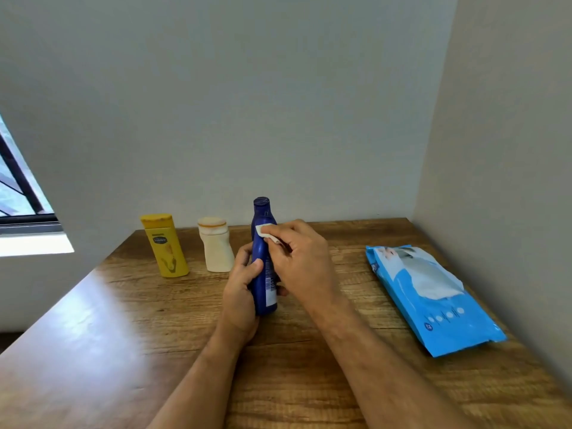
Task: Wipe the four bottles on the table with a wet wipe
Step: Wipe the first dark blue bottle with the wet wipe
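Blue bottle (262, 261): held roughly upright at mid-desk, long axis near vertical with a slight lean, cap end pointing up and toward the far wall, base toward the near edge. Whether the base touches the desk cannot be determined.

Left hand (241, 292): fingers curled round the lower half of the blue bottle from its left side, thumb pressed across the front near the printed label — a firm grip.

Right hand (297, 255): fingers bent and pinching a small white wet wipe (265, 233), which lies against the upper part of the blue bottle just below its neck. The hand covers the bottle's right side.

Yellow bottle (165, 245): standing on the desk to the far left, cap up, tilted slightly in the wide-angle view. Cream bottle (216, 245): standing just to the right of the yellow one, between it and the blue bottle, apart from both. Only three bottles can be made out.

Wipes pack (430, 295): blue and white soft pack lying flat at the right side of the desk, long axis running near to far, well apart from the hands.

Surface and room: wood-grain desk (309, 382) set into a corner of plain pale walls — a bright patch of light falls on its left portion. A window (18, 187) with a dark frame shows at the left edge.
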### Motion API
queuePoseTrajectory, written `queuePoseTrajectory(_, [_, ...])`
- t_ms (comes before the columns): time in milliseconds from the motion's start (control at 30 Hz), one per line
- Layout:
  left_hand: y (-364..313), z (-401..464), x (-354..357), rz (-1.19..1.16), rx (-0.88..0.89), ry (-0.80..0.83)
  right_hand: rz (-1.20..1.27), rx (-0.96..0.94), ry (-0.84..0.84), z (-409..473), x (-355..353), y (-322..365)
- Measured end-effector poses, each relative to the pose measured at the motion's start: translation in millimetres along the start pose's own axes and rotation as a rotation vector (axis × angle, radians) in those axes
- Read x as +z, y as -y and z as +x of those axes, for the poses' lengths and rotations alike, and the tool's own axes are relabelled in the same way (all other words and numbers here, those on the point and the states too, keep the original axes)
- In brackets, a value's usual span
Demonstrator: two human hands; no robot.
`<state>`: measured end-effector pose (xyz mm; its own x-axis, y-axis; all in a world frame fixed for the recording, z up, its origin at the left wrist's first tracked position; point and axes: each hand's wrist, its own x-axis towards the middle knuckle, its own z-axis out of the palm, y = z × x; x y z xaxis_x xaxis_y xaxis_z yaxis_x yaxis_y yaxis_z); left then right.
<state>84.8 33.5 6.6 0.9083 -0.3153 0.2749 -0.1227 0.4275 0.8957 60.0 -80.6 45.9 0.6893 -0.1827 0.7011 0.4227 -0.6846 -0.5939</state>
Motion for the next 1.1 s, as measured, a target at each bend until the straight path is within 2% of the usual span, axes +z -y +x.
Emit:
queuePoseTrajectory(100, [-0.4, 0.1, -2.1, -0.054, 0.021, -0.032, -0.009, -0.042, -0.053, -8.3, 8.2, -4.0])
queuePoseTrajectory(233, [-0.2, -0.1, -2.9, -0.103, 0.0, 0.004, 0.097, 0.035, -0.168, -13.8, 9.6, -11.5])
queuePoseTrajectory(333, [3.1, 0.9, -3.4, -0.122, -0.009, 0.022, 0.061, -0.044, -0.165, -15.5, 9.5, -11.9])
queuePoseTrajectory(467, [5.0, 3.2, -3.0, -0.008, 0.073, 0.008, -0.011, -0.138, -0.126, -18.1, 13.4, -17.2])
queuePoseTrajectory(600, [1.6, 4.7, -1.1, 0.117, 0.187, 0.025, 0.014, -0.173, -0.161, -14.9, 9.5, -12.2])
queuePoseTrajectory(733, [0.2, 4.2, -2.4, 0.197, 0.246, 0.028, 0.145, -0.029, -0.227, -13.4, 10.0, -10.7])
queuePoseTrajectory(833, [2.2, 3.4, -4.1, 0.206, 0.229, 0.043, 0.174, 0.023, -0.266, -12.2, 9.9, -12.2])
queuePoseTrajectory(1000, [2.8, 4.3, -4.6, 0.071, 0.159, 0.021, 0.114, -0.107, -0.157, -15.8, 8.3, -8.8])
queuePoseTrajectory(1100, [-1.4, 1.2, -3.0, 0.021, 0.117, 0.012, 0.184, 0.001, -0.175, -14.1, 10.4, -11.2])
